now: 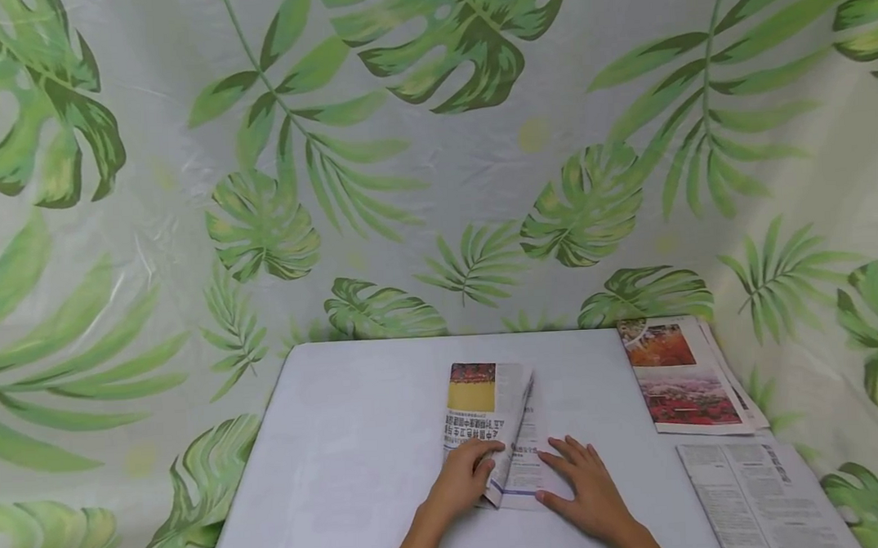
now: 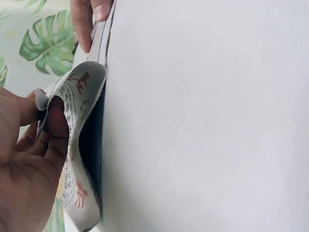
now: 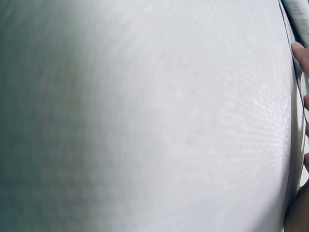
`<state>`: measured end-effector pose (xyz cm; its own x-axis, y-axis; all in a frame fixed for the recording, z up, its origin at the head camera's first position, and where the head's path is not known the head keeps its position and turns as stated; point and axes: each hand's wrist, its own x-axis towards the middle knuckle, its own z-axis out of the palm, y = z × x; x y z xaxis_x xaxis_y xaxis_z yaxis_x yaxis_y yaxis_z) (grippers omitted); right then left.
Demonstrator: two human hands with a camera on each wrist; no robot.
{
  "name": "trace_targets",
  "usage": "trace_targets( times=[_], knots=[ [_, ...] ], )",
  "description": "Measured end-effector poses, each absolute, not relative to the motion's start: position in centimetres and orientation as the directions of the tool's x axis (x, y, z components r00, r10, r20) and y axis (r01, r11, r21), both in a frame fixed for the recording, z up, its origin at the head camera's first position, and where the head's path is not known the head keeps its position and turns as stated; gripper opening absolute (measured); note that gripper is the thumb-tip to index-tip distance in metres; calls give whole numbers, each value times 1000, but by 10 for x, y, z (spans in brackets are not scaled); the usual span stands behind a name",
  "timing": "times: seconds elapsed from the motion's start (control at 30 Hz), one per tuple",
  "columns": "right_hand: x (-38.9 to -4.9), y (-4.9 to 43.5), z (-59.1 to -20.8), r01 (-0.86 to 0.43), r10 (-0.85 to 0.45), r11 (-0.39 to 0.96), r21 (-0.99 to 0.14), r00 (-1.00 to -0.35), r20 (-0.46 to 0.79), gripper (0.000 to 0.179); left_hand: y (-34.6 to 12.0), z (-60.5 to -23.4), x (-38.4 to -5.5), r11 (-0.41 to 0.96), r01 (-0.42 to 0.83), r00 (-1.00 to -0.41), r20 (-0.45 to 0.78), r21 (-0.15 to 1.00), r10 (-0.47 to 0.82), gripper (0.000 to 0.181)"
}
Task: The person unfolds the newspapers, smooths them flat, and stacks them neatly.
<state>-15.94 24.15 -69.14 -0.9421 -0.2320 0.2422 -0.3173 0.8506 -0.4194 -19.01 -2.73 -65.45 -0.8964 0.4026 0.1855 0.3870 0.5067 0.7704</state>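
A folded newspaper (image 1: 469, 426) lies at the middle of the white table (image 1: 344, 450). Its left part carries a yellow and red picture, and a flap rises along its centre. My left hand (image 1: 459, 479) pinches the near part of this raised flap between thumb and fingers. In the left wrist view the left hand (image 2: 29, 154) grips the upper layer of the newspaper (image 2: 72, 191), which bulges above the layer beneath. Spread out, my right hand (image 1: 587, 495) rests at the newspaper's right edge. Only a few fingertips (image 3: 301, 55) appear at the right wrist view's edge.
At the table's back right lie newspapers (image 1: 690, 377) with red flower pictures. Nearer on the right is another printed sheet (image 1: 757, 489). A leaf-patterned curtain (image 1: 472, 183) hangs behind and beside the table.
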Motion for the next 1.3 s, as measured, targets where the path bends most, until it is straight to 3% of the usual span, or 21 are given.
trace_targets(
  times=[0.5, 0.9, 1.3],
  knots=[
    [-160, 255, -691, -327, -234, 849, -415, -937, 259, 68, -65, -646, -188, 433, 371, -922, 270, 822, 277, 35],
    [-159, 265, -693, -282, -210, 850, -445, -956, 205, 70, -95, -645, -185, 440, 270, -961, 215, 856, 172, 37],
    [-154, 275, -692, -293, -219, 850, -439, -953, 211, 68, -128, -649, -178, 459, 242, -969, 236, 855, 71, 37]
  ],
)
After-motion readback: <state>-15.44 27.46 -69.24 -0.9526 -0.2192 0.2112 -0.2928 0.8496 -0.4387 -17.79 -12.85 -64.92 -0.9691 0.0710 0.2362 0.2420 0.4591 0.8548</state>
